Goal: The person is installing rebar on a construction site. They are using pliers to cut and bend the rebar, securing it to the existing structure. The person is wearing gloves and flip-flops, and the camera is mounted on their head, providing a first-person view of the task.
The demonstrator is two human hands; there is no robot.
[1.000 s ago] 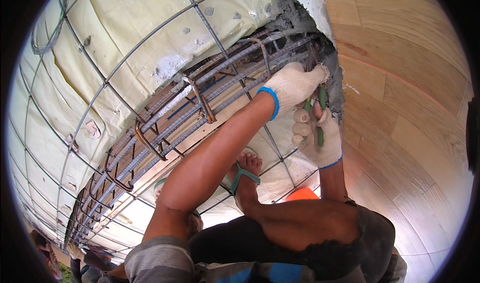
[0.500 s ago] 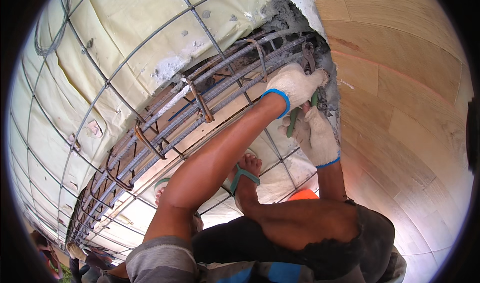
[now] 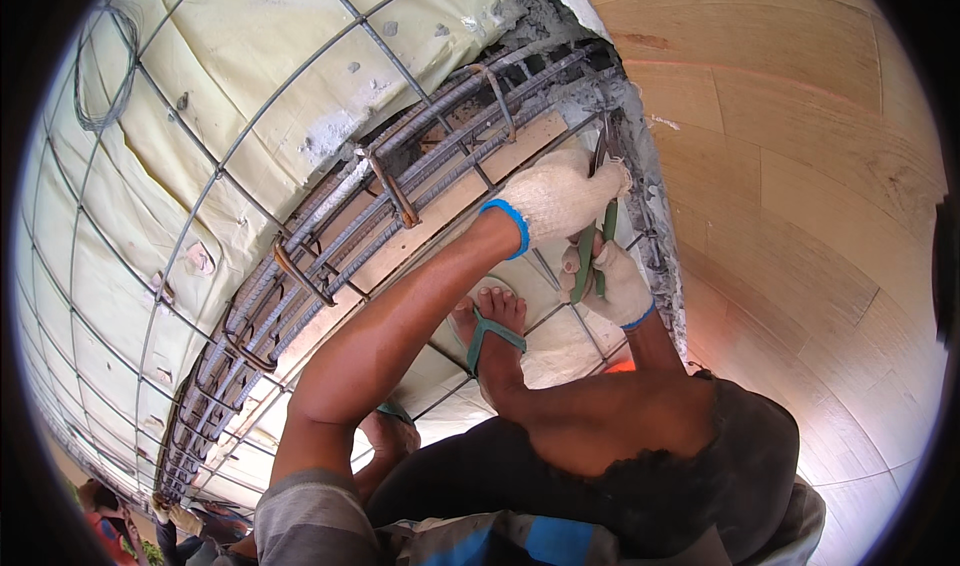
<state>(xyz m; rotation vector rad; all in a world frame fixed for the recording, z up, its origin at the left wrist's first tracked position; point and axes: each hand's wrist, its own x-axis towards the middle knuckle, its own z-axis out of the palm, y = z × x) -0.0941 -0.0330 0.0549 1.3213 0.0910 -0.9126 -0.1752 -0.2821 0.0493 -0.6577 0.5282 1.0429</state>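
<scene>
Right hand (image 3: 622, 284) holds green-handled pliers (image 3: 584, 268); left hand (image 3: 562, 194) overlaps them.

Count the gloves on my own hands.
2: one glove on your left hand, at the tool's metal end; another on your right hand, at its green handles.

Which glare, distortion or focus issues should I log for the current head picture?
Head view: pale glare washes the lower end of the tan wood-look planks; head view: the dark steel-rod mesh bows toward the black circular border; head view: the tool with long green handles reads fairly clearly, while the distant co-worker at lower left is too small for detail.
</scene>
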